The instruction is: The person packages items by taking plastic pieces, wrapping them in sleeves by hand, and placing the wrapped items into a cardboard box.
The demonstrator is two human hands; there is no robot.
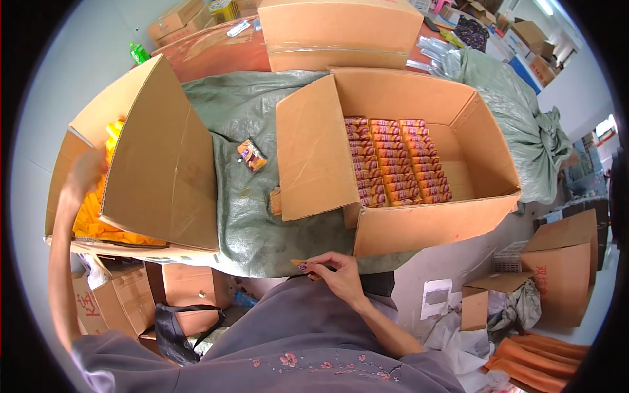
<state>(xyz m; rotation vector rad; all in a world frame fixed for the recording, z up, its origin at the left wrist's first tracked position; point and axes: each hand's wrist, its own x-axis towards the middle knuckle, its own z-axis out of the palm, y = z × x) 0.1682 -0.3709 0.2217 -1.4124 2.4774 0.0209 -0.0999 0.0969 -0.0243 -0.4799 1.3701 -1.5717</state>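
Note:
My left hand (86, 171) is smeared by motion at the open side of the left cardboard box (160, 164), close to the bright yellow-orange items (98, 219) inside it. Between thumb and fingers, my right hand (339, 275) pinches a small orange and purple packet (299, 264) at the table's front edge. A printed orange and dark packet (252, 155) lies alone on the green sheet (246, 216). To the right, an open cardboard box (426, 226) holds three columns of orange and purple packets (393, 160), its left flap (318, 150) folded outward.
A large carton (341, 33) stands at the back of the table. Behind the right box slumps a green woven sack (517, 124). A green bottle (138, 52) is at the back left. On the floor are cartons (563, 275), a black bag (177, 334) and orange cloth (537, 357).

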